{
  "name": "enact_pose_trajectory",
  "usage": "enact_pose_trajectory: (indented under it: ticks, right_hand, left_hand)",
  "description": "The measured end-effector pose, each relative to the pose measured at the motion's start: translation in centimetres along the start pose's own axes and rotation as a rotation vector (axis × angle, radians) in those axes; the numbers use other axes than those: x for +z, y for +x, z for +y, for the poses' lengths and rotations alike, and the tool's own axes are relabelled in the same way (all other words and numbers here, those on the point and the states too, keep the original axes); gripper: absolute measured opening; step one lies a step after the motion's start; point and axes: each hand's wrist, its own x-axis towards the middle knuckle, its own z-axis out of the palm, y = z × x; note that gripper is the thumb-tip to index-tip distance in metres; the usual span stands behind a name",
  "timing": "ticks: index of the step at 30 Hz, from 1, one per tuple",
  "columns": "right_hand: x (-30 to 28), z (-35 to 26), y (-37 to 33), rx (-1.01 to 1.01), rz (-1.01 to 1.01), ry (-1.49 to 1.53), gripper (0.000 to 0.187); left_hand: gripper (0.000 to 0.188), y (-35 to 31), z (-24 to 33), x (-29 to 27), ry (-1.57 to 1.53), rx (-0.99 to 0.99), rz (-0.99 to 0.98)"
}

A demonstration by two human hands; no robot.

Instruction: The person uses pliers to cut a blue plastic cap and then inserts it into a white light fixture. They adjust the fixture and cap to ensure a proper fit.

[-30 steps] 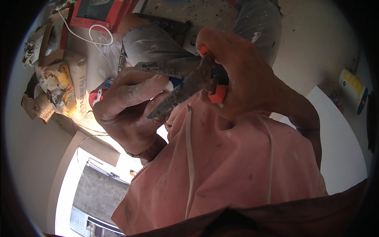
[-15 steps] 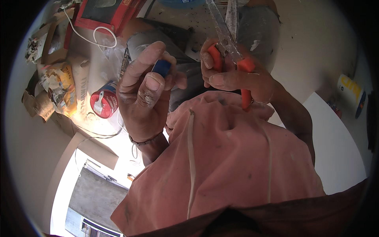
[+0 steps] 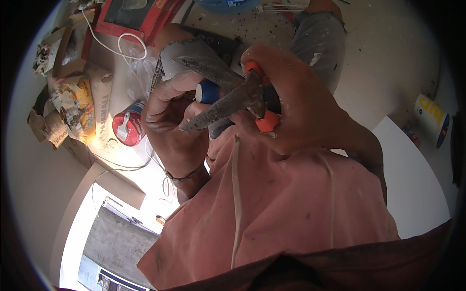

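Observation:
My left hand [image 3: 170, 121], dusted with pale powder, holds a short blue cylinder [image 3: 210, 92] with a whitish end between its fingers and thumb. What exactly this piece is, I cannot make out. Scissors [image 3: 217, 111] with orange handles and worn, stained blades are gripped in my right hand [image 3: 303, 99]. Their blades stand spread and point left, one above and one below the blue cylinder. The lower blade passes in front of the left thumb and partly hides it. Both hands are close together above my lap.
To the left stand a red can [image 3: 131, 137] with a paintbrush on it, a torn yellow bag [image 3: 82, 106] and cardboard. A white cable [image 3: 109, 47] loops by a red-framed box [image 3: 153, 34]. A blue basin [image 3: 228, 5] is at the far edge, a white-yellow container [image 3: 429, 119] at right.
My right hand has turned the scissors from pointing away to pointing left and brought them over the left hand. The blue cylinder has tilted, showing its whitish end.

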Motion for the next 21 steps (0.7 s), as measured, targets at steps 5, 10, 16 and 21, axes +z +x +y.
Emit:
enact_pose_trajectory:
  ticks: [5,10,16,21]
  right_hand:
    - [0.3,0.1,0.3,-0.041,0.039,-0.092,0.051]
    - [0.2,0.0,0.3,-0.048,0.036,-0.121,0.051]
    - [0.0,0.0,0.1,-0.047,-0.003,-0.113,0.051]
    - [-0.1,0.2,-0.1,-0.033,-0.027,-0.099,0.051]
  left_hand:
    - [0.034,-0.1,-0.3,-0.2,-0.005,0.045,-0.005]
    - [0.037,-0.2,-0.2,-0.9,0.059,0.041,0.02]
    - [0.056,-0.3,0.0,-1.9,0.052,0.006,-0.012]
    - [0.062,-0.4,0.3,-1.2,0.143,-0.061,0.067]
